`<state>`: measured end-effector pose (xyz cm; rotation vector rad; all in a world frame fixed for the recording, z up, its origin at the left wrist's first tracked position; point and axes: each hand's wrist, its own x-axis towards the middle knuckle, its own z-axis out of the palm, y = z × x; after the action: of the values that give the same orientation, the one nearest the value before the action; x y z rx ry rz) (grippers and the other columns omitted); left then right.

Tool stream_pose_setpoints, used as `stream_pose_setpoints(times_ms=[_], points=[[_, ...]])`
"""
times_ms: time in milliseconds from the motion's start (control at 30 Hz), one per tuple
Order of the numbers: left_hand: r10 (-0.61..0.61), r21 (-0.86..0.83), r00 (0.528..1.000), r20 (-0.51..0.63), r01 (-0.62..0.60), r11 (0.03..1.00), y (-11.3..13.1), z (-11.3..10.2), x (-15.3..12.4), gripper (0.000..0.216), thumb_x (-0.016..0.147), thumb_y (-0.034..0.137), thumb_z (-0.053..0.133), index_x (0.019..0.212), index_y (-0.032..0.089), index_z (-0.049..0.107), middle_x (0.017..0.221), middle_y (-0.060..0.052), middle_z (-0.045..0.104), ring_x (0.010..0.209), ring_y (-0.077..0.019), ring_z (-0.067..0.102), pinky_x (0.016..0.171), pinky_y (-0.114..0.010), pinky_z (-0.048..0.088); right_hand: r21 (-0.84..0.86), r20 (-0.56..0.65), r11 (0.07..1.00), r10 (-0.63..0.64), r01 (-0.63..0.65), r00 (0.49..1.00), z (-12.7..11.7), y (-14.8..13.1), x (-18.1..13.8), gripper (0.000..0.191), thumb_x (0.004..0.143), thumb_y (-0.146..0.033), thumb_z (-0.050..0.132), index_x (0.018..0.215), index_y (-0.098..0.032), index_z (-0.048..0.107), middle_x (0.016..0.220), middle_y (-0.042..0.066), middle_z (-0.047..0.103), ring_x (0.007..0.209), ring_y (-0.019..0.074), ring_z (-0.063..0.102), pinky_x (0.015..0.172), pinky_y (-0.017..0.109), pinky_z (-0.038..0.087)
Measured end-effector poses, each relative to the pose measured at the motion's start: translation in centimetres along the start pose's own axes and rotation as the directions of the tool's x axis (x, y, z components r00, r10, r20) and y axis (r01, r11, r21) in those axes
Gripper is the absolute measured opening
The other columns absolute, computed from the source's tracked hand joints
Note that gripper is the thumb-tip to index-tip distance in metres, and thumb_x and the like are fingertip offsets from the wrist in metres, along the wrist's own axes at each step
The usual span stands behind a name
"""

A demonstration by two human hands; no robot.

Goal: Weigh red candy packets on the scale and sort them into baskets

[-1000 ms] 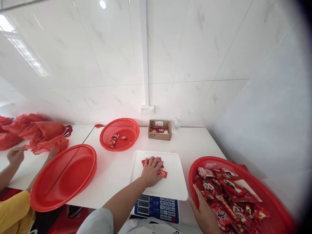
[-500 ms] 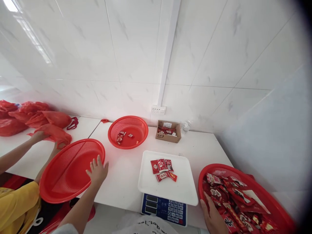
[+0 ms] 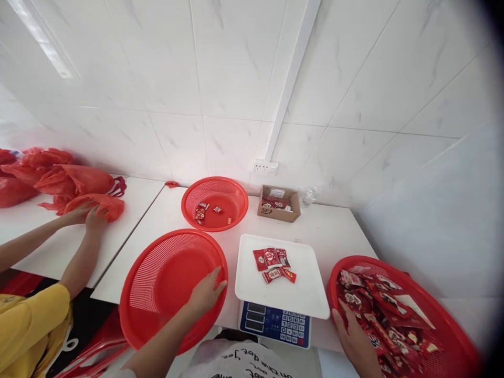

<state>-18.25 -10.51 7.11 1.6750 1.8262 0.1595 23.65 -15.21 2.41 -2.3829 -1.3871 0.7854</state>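
Note:
My left hand point(image 3: 205, 295) grips the right rim of a large empty red basket point(image 3: 157, 278), which overhangs the table's front edge beside the scale. On the scale's white tray point(image 3: 307, 294) lie several red snack packets point(image 3: 273, 263). My right hand point(image 3: 348, 331) rests on the near rim of a red basket point(image 3: 444, 325) heaped with red packets point(image 3: 378, 315), fingers curled over the edge.
The blue scale keypad point(image 3: 275, 324) faces me. A smaller red basket point(image 3: 232, 197) with a few packets and a cardboard box point(image 3: 279, 203) stand at the back, with a water bottle point(image 3: 309, 196). At left, another person's hands point(image 3: 88, 212) handle red plastic bags point(image 3: 66, 181).
My left hand left the packets on the tray, reached to the large empty basket and pulled it rightward up to the scale. The other person's hands moved onto a red bag.

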Motion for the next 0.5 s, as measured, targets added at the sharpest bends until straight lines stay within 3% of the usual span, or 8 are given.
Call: stream_pose_setpoints(times_ms=[100, 200, 333, 400, 500], points=[[0.106, 0.108, 0.976, -0.188, -0.087, 0.990, -0.4, -1.9, 2.1, 0.047, 0.092, 0.034, 0.026, 0.135, 0.022, 0.039, 0.134, -0.007, 0.052, 0.122, -0.0198, 0.049, 0.092, -0.033, 0.045, -0.008, -0.019, 1.000, -0.008, 0.008, 1.000, 0.1, -0.2, -0.1, 0.083, 0.077, -0.067, 0.024, 0.138, -0.013, 0.035, 0.139, 0.015, 0.044, 0.121, 0.0360, 0.046, 0.095, 0.047, 0.040], [0.258, 0.329, 0.919, -0.299, -0.154, 0.932, -1.2, -4.6, 5.8, 0.052, 0.086, 0.017, 0.034, 0.138, 0.020, 0.036, 0.144, -0.008, 0.039, 0.133, -0.0222, 0.033, 0.108, -0.038, 0.029, -0.041, -0.025, 0.999, 0.006, -0.007, 1.000, 0.1, -0.3, -0.2, 0.081, 0.077, -0.066, 0.024, 0.138, -0.014, 0.035, 0.137, 0.015, 0.046, 0.118, 0.0354, 0.049, 0.094, 0.047, 0.040], [0.262, 0.483, 0.952, -0.161, -0.156, 0.862, -1.9, -7.0, 10.5, 0.069, 0.077, 0.022, 0.055, 0.141, 0.022, 0.031, 0.149, -0.008, 0.030, 0.140, -0.0290, 0.013, 0.112, -0.048, 0.016, -0.068, -0.041, 0.997, -0.032, 0.030, 0.999, 0.2, -0.3, -0.3, 0.078, 0.078, -0.064, 0.024, 0.137, -0.015, 0.036, 0.136, 0.014, 0.048, 0.117, 0.0329, 0.051, 0.094, 0.045, 0.040], [0.222, 0.517, 0.971, -0.094, -0.143, 0.844, -2.2, -7.8, 11.9, 0.070, 0.076, 0.030, 0.060, 0.140, 0.026, 0.032, 0.145, -0.008, 0.036, 0.140, -0.0287, 0.015, 0.112, -0.050, 0.013, -0.074, -0.051, 0.996, -0.054, 0.050, 0.997, 0.2, -0.2, -0.2, 0.077, 0.079, -0.064, 0.023, 0.136, -0.015, 0.038, 0.135, 0.014, 0.049, 0.115, 0.0319, 0.053, 0.094, 0.044, 0.041], [0.167, 0.532, 0.981, -0.095, -0.092, 0.842, -2.7, -8.8, 12.5, 0.063, 0.078, 0.038, 0.059, 0.135, 0.025, 0.038, 0.142, -0.013, 0.040, 0.137, -0.0308, 0.022, 0.106, -0.061, 0.016, -0.081, -0.063, 0.995, -0.068, 0.062, 0.996, 0.2, -0.1, -0.1, 0.076, 0.080, -0.064, 0.022, 0.135, -0.014, 0.039, 0.133, 0.015, 0.050, 0.115, 0.0309, 0.054, 0.093, 0.043, 0.041]])
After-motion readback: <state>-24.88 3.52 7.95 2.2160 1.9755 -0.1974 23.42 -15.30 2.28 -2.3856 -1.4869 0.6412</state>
